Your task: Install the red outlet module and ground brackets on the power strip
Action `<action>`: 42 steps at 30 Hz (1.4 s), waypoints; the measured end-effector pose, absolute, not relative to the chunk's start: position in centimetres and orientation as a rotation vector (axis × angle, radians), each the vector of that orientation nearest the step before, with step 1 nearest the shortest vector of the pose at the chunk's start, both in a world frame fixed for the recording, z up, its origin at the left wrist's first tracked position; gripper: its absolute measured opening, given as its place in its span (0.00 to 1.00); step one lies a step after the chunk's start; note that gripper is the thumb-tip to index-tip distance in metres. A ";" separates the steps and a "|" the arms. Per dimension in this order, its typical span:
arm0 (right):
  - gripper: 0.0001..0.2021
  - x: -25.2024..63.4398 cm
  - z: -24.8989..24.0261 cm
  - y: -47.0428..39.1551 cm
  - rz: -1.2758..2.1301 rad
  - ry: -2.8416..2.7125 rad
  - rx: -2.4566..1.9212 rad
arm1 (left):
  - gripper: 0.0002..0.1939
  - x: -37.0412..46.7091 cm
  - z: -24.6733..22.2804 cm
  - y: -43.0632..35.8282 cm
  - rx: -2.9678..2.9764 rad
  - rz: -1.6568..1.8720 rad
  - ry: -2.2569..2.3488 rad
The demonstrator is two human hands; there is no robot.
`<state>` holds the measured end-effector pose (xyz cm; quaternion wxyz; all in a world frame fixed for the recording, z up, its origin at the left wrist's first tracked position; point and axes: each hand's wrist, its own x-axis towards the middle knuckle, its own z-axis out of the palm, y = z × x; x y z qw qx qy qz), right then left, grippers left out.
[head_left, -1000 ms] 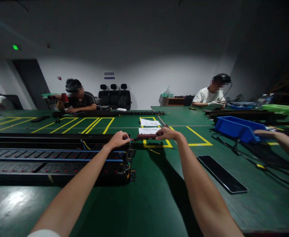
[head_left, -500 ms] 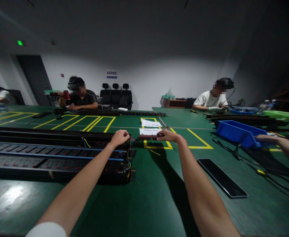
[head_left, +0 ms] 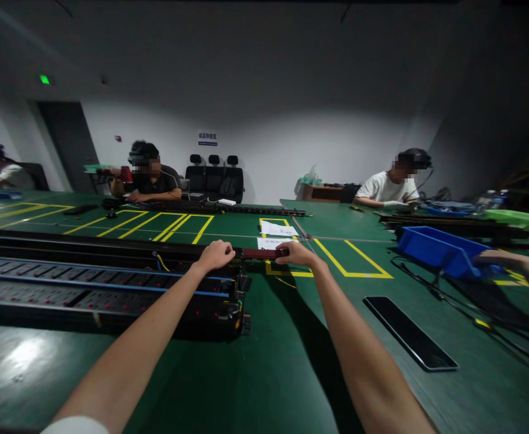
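Several long black strips (head_left: 133,301) with blue edges and small red dots lie side by side at the left. My left hand (head_left: 218,255) is closed at the right end of the rearmost black strip (head_left: 111,242); what its fingers grip is too small to name. A short dark red part (head_left: 258,254) extends to the right from that end. My right hand (head_left: 294,253) is closed on the right end of this red part. Yellow and blue wires (head_left: 159,261) stick up from the strips.
White papers (head_left: 277,228) lie beyond my right hand. A black panel (head_left: 409,331), cables (head_left: 431,283) and a blue bin (head_left: 443,250) are to the right, with another person's hand (head_left: 490,258) at the bin. Several people sit around the green table (head_left: 255,386).
The red part and my right hand have moved slightly left, and the red part now lines up with the strip's end. The view has shifted a little.
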<state>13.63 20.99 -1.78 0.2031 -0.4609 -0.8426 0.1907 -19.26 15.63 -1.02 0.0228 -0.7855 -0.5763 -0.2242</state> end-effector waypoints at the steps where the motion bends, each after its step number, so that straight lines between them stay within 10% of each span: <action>1: 0.24 13.4 -1.9 20.9 0.528 -2.355 -1.278 | 0.14 -19.4 -1.0 15.6 -2.446 -0.699 -1.771; 42: 0.16 13.0 -1.9 20.3 0.542 -2.469 -1.137 | 0.13 -19.4 -1.6 14.3 -2.460 -0.837 -1.759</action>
